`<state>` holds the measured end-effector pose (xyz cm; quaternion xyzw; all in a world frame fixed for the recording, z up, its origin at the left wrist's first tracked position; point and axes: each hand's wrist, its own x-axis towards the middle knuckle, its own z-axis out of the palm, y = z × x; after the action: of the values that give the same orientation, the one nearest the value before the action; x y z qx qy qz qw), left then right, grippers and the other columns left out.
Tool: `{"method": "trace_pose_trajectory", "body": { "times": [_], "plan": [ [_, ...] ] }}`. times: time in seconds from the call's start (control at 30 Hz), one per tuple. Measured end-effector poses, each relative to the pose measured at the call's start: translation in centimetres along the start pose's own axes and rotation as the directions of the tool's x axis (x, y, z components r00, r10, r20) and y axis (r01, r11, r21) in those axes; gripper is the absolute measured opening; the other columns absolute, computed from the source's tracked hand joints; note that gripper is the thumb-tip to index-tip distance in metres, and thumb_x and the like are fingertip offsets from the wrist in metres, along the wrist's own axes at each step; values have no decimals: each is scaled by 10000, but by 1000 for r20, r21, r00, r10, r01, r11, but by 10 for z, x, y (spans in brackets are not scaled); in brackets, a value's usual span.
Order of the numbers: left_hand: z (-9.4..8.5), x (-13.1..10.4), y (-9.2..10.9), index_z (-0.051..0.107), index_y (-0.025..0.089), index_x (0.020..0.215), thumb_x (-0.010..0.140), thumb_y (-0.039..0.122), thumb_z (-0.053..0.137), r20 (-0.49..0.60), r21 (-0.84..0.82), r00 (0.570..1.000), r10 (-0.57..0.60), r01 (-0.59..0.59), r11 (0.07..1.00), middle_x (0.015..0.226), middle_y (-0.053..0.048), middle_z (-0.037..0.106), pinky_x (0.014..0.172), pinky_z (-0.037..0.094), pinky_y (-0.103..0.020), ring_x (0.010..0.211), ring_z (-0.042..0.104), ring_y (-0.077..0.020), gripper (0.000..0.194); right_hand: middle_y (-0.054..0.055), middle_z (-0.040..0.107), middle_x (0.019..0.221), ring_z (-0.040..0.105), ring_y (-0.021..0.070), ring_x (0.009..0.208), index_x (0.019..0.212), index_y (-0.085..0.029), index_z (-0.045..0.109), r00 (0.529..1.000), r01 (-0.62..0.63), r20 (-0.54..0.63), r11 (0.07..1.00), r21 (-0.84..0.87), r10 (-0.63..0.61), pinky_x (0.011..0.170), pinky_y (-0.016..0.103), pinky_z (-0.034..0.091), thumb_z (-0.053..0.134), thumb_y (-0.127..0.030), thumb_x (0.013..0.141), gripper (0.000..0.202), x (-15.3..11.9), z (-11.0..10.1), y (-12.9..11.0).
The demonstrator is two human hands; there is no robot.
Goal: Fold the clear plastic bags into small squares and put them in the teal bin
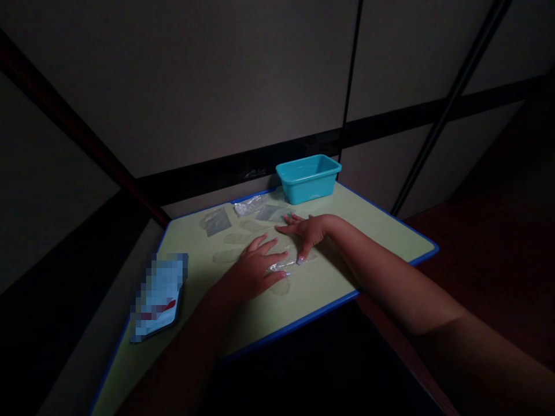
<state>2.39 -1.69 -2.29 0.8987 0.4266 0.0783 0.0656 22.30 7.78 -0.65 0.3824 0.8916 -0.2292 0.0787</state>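
Note:
A clear, shiny plastic piece point(281, 264) lies flat on the pale yellow-green table point(321, 300). My left hand point(258, 266) rests at its left side, palm down with fingers spread. From the right, my right hand point(307, 232) reaches over the same piece, its fingers apart and its thumb tip near the plastic's right part. Neither hand is seen gripping anything. Beyond the hands lie a crinkled clear packet point(250, 205), a greyish translucent sheet point(274, 213) and another such sheet point(217, 223) farther left.
A turquoise rectangular basin point(310, 184) stands at the table's back edge. On the left lies a blurred phone-like object point(160, 294). Cabinet panels point(243, 75) rise behind the blue-rimmed table.

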Motion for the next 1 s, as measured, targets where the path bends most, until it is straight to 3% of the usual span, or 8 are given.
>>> {"method": "trace_pose_trajectory", "body": {
  "times": [0.17,0.4,0.57,0.73,1.0],
  "plan": [
    [2,2,-2,599,234,1142,772,415,579,-93,-40,995,48,-52,998,1330,-82,439,1016,262,-478,1270,250,-321,413,144,-147,1468,-138,384,1307,1422,-258,25,994,-35,97,998,-57,40,982,644,37,791,-488,441,1265,1,-2,-2],
    [-6,1,8,677,278,926,771,429,580,-75,-79,989,129,-135,988,1289,-28,472,1013,253,-483,1266,259,-299,237,122,-142,1477,-151,409,1297,1427,-254,23,994,-49,94,998,-27,52,994,625,-6,797,-483,420,1291,0,-3,-4],
    [-7,1,9,672,242,820,782,395,565,-87,-53,993,81,-86,995,1283,-29,472,1020,247,-452,1263,253,-281,191,134,-164,1469,-157,395,1300,1423,-254,-12,992,-51,110,997,-55,57,990,629,10,786,-489,449,1281,1,-3,-2],
    [-10,1,6,636,219,740,803,455,504,-146,18,989,14,-11,1000,1219,-40,521,1002,248,-464,1242,277,-280,277,114,-158,1474,-165,410,1292,1420,-267,-12,994,-45,103,999,-26,47,989,634,-9,796,-482,431,1295,3,-1,0],
    [-14,-1,-8,623,212,735,889,482,182,-232,18,972,-21,26,999,1158,-47,542,986,263,-453,1205,314,-251,540,125,-164,1470,-170,392,1297,1423,-242,-11,995,-19,94,1000,-12,20,1019,588,14,792,-480,439,1293,4,0,2]
  ]
}}
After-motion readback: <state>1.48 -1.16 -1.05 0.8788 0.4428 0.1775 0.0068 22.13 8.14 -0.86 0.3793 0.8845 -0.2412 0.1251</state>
